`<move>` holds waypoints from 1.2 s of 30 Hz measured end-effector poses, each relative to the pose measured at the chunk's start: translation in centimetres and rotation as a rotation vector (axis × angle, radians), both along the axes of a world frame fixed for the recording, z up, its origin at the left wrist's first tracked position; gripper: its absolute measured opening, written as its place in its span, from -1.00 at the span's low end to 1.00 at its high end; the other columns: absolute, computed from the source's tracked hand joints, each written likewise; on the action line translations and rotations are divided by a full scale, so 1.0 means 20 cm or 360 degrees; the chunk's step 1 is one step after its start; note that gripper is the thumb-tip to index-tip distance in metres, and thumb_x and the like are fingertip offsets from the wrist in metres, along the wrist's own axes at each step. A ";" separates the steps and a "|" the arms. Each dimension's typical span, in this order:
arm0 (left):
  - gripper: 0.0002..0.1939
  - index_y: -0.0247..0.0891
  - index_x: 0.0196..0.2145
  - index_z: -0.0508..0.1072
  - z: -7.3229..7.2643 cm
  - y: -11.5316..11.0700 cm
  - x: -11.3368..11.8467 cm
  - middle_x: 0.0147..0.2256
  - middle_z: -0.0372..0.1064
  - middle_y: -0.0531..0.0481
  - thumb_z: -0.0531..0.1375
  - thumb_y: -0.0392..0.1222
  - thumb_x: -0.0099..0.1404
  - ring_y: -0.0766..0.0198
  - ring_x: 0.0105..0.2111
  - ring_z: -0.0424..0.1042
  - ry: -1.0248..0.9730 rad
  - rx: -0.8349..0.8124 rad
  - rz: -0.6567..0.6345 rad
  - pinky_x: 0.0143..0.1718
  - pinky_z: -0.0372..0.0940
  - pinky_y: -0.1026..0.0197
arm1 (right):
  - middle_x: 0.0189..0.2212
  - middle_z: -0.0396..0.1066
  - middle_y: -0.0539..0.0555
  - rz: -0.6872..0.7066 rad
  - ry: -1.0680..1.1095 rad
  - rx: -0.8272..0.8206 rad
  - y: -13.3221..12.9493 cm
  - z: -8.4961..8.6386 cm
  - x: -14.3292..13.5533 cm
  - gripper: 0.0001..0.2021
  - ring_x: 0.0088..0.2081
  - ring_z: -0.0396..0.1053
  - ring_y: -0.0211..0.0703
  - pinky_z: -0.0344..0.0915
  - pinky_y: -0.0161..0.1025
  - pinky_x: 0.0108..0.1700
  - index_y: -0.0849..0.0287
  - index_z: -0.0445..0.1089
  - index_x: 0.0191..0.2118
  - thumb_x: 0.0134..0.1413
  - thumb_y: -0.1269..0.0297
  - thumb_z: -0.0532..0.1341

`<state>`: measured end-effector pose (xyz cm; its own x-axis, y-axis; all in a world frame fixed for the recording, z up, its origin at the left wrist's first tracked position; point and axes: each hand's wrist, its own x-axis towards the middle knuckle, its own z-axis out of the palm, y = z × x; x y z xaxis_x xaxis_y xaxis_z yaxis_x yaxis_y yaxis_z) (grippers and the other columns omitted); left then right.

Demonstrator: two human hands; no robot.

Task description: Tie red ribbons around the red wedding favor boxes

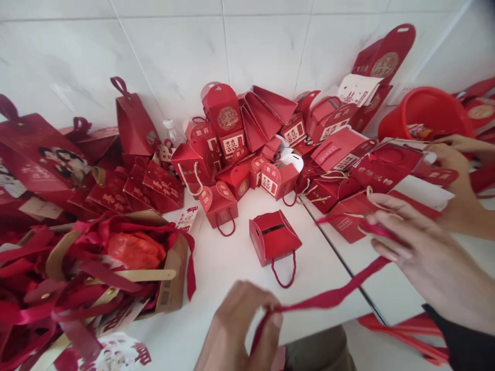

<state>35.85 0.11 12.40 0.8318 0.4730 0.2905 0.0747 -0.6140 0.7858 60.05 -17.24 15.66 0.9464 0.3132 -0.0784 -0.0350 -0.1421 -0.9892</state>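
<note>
A dark red ribbon (328,299) stretches between my two hands above the table's near edge. My left hand (247,322) pinches one part of it between thumb and fingers. The other part is held in the fingers of my right hand (417,247), slightly blurred, with a short end sticking out to the left. Just beyond the ribbon, a small red gift box (275,238) with a slot in its top and a dark red cord handle rests on the white table. Past my right hand lies a red box (348,219) with a beige cord.
A cardboard box (172,283) heaped with red ribbons and straps stands at the left. Several red gift boxes (216,203) crowd the tiled wall. At the right are a red bucket (429,113) and another person's hands (456,170). A dark seam (340,257) crosses the tabletop.
</note>
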 end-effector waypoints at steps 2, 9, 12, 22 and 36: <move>-0.81 -0.07 0.01 0.40 0.01 0.06 0.10 -0.09 0.48 -0.08 0.17 -0.16 0.45 0.13 -0.10 0.48 -0.0095 0.0038 0.0139 -0.12 0.40 0.11 | -0.27 0.52 0.09 0.0274 -0.0250 -0.0312 0.10 -0.02 -0.04 -0.56 -0.30 0.45 0.04 0.42 -0.18 -0.42 -0.08 0.53 0.03 0.12 -0.16 0.34; -0.76 -0.21 0.06 0.42 -0.14 0.15 0.38 0.09 0.41 -0.18 0.07 -0.27 0.51 0.04 0.15 0.34 -0.0155 0.0209 0.0107 0.17 0.32 -0.10 | -0.28 0.49 0.11 0.0912 -0.0446 -0.0601 0.31 -0.19 -0.18 -0.39 -0.24 0.44 0.01 0.41 -0.12 -0.19 0.17 0.40 0.26 0.34 -0.19 0.11; -0.72 -0.23 0.08 0.42 -0.16 0.13 0.33 0.06 0.41 -0.17 0.07 -0.34 0.48 0.06 0.10 0.34 -0.0120 0.0311 0.0119 0.13 0.34 -0.06 | -0.39 0.42 0.03 0.0948 -0.0360 -0.0638 0.28 -0.18 -0.23 -0.41 -0.35 0.39 -0.07 0.37 -0.19 -0.32 0.13 0.39 0.26 0.36 -0.18 0.10; -0.70 -0.04 0.09 0.46 0.13 -0.09 0.20 -0.10 0.48 -0.04 0.22 -0.12 0.42 0.13 -0.15 0.48 -0.0147 -0.0275 -0.0157 -0.12 0.41 0.13 | -0.37 0.44 0.00 0.0761 -0.0327 -0.0188 0.14 0.16 -0.39 -0.73 -0.45 0.39 -0.21 0.38 -0.41 -0.49 -0.06 0.53 -0.11 0.29 -0.10 0.27; -0.76 -0.14 -0.19 0.54 0.11 -0.13 0.23 -0.29 0.55 0.01 0.13 -0.01 0.50 0.21 -0.25 0.50 0.0134 -0.0881 -0.0417 -0.20 0.37 0.21 | -0.44 0.39 -0.06 0.0598 -0.0643 -0.0220 0.13 0.16 -0.31 -0.79 -0.53 0.26 -0.25 0.24 -0.41 -0.57 -0.14 0.51 -0.04 0.33 -0.04 0.27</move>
<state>40.43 -2.56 14.54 0.9501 0.3117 -0.0116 0.0524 -0.1229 0.9910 53.93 -14.68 18.95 0.7352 0.6469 0.2027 0.4205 -0.2006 -0.8849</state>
